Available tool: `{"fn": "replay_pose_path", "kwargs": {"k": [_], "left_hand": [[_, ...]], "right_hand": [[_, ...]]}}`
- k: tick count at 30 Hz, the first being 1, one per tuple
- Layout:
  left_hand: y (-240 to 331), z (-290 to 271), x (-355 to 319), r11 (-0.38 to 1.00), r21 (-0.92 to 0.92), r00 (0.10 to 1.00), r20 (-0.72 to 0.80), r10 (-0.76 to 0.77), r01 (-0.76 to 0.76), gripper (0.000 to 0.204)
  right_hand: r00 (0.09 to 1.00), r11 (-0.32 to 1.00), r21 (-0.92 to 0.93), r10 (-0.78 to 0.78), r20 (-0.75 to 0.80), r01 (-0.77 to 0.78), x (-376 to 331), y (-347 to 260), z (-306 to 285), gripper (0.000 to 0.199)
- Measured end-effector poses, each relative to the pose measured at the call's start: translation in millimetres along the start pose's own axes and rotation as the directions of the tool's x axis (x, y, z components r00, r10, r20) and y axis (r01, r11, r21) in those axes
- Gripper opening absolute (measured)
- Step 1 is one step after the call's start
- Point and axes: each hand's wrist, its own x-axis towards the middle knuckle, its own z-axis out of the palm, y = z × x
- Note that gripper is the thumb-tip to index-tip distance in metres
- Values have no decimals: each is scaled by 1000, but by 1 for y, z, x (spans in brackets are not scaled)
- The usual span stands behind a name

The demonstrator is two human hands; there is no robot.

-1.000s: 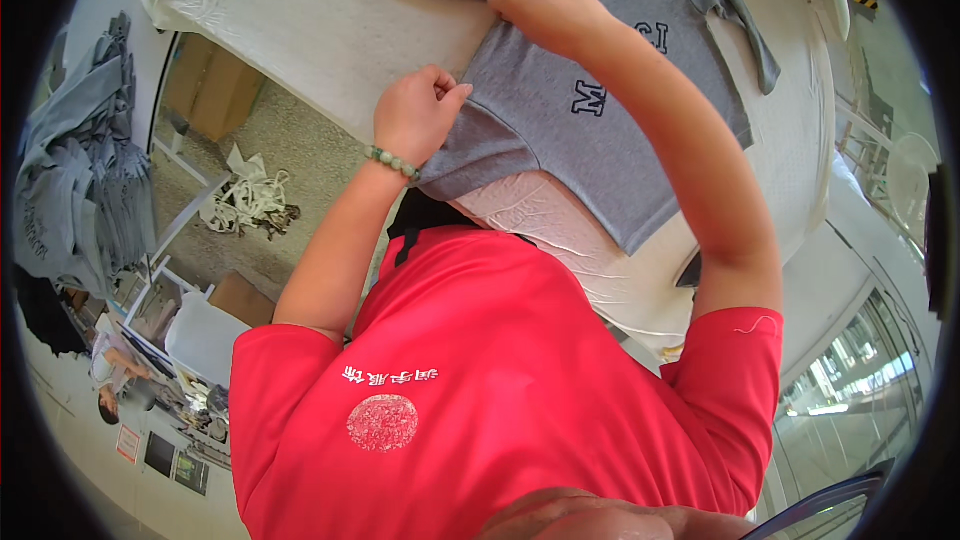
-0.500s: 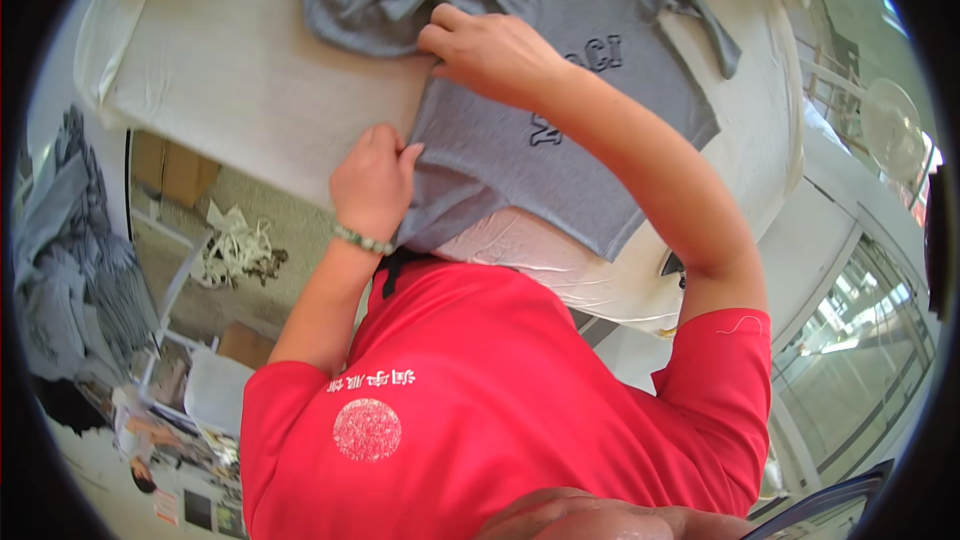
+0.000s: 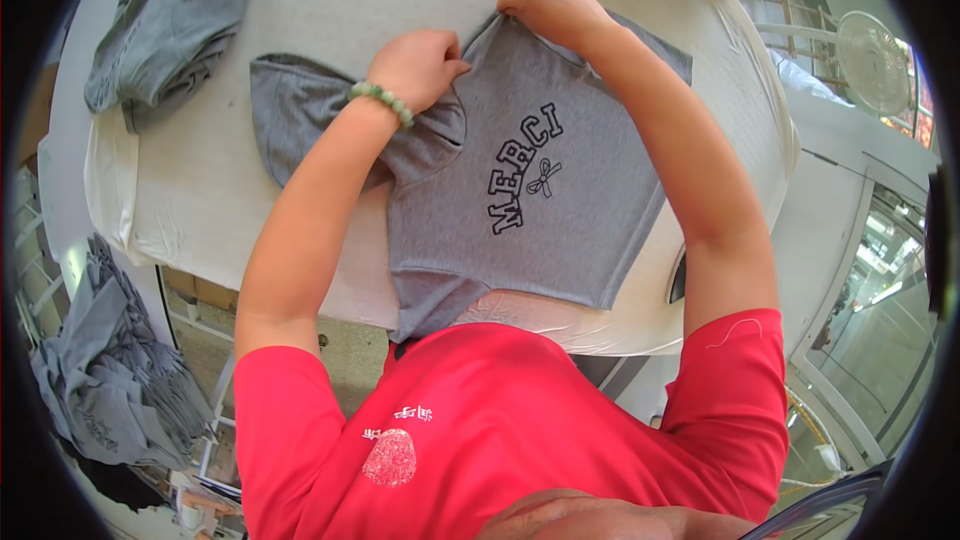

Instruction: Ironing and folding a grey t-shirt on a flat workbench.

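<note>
One grey shirt (image 3: 585, 160) lies on the white table (image 3: 200, 180) in the head view. Our right hand (image 3: 553, 12) pinches the shirt's far edge; our left hand (image 3: 415, 70), thumb and fingers close together, is over bunched cloth (image 3: 425, 150), and we cannot tell whether it grips any. We judge the printed front (image 3: 520, 210) mostly spread flat, with the cloth at its left not yet smoothed.

Passage over the white table (image 3: 335, 5) between 2 obstacles: crumpled grey garment (image 3: 175, 25) and lettered grey shirt (image 3: 440, 225)
</note>
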Motion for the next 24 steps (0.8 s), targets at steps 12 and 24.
{"fn": "replay_pose_path", "kwargs": {"k": [12, 24], "left_hand": [[-2, -6, -13, 976, 123, 983, 28, -182, 177, 16], [-2, -38, 46, 457, 549, 699, 397, 595, -700, 65]], "right_hand": [[957, 996, 72, -79, 279, 62, 48, -12, -19, 26], [987, 953, 257, 162, 11, -159, 7, 12, 3, 19]]}}
